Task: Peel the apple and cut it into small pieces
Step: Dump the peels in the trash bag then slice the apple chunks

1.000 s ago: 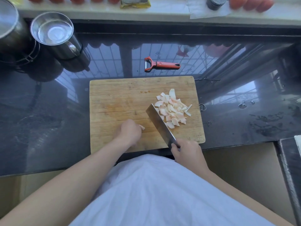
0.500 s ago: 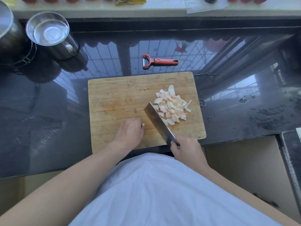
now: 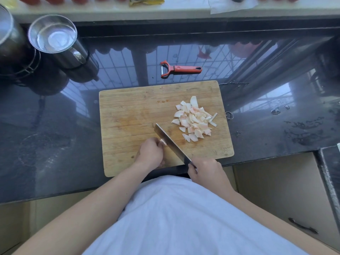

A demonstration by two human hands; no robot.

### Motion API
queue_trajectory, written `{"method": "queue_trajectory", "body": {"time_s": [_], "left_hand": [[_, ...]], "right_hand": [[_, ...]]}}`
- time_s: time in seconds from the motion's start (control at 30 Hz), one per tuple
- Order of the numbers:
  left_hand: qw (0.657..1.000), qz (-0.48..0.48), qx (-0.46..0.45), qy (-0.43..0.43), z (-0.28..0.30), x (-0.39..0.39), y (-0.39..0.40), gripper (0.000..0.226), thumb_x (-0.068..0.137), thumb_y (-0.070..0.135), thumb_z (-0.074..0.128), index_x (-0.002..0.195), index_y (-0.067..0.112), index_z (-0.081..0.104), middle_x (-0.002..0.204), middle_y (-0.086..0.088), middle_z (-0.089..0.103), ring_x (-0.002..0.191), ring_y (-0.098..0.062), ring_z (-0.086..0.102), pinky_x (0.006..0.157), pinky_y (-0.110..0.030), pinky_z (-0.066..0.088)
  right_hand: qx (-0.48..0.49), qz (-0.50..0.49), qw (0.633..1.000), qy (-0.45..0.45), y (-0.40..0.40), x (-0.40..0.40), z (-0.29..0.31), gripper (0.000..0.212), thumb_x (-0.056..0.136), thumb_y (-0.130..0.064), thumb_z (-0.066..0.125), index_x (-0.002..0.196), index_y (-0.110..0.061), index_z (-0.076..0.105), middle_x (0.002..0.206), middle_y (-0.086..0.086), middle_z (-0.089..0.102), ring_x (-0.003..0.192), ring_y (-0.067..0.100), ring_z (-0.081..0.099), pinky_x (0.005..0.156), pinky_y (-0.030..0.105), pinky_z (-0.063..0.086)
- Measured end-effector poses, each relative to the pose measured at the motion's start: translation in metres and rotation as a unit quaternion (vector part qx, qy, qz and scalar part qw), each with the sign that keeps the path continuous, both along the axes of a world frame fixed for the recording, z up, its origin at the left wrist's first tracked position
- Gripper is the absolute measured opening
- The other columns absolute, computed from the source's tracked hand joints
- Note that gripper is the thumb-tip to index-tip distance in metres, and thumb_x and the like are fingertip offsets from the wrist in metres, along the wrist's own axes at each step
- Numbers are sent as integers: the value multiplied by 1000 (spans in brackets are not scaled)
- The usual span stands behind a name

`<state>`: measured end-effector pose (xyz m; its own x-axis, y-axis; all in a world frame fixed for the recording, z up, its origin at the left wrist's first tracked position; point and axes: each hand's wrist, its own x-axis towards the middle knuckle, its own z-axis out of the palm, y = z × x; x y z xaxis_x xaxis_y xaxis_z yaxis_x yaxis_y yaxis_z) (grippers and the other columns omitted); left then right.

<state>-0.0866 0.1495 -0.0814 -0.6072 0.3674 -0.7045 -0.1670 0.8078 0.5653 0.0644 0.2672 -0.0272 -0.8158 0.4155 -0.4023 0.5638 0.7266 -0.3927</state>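
Observation:
A pile of small pale apple pieces (image 3: 195,119) lies on the right half of the wooden cutting board (image 3: 128,115). My left hand (image 3: 150,153) curls over a last bit of apple (image 3: 162,142) near the board's front edge; most of it is hidden under the fingers. My right hand (image 3: 204,171) grips the handle of a broad knife (image 3: 171,143). The blade runs diagonally up-left and sits right against the bit of apple and my left fingertips.
A red peeler (image 3: 179,69) lies on the dark glossy counter just behind the board. Two steel vessels (image 3: 55,40) stand at the back left. A pale ledge with red fruit runs along the back. Below the counter's front edge are cabinet fronts (image 3: 276,190).
The knife has shifted left, away from the pile, and now touches the bit of apple under my left hand. My left hand stayed near the front edge.

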Motion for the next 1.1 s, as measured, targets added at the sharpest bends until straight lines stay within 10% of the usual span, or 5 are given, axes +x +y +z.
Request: {"method": "queue_trajectory", "body": {"time_s": [0.37,0.7,1.1], "left_hand": [[998,-35,-42,34,1,-1,6,33,102,34,39,81,21,60,60,0,71,59,-23,71,66,-42,63],[998,-31,-50,33,2,-1,7,23,97,31,42,93,24,63,73,-5,73,64,-26,73,69,-39,61],[987,-34,-93,126,-1,-13,23,16,99,31,60,87,20,60,83,8,59,88,-23,56,70,-34,41]], "right_hand": [[63,70,996,9,8,15,3,20,76,-6,70,69,-14,53,53,4,52,43,34,51,38,38,45],[53,89,995,-16,0,-34,-17,20,96,-14,45,77,-13,47,70,8,60,59,29,50,51,33,35],[31,-64,995,66,68,-3,3,33,92,-18,53,62,-12,40,52,0,39,51,19,33,48,35,29]]}}
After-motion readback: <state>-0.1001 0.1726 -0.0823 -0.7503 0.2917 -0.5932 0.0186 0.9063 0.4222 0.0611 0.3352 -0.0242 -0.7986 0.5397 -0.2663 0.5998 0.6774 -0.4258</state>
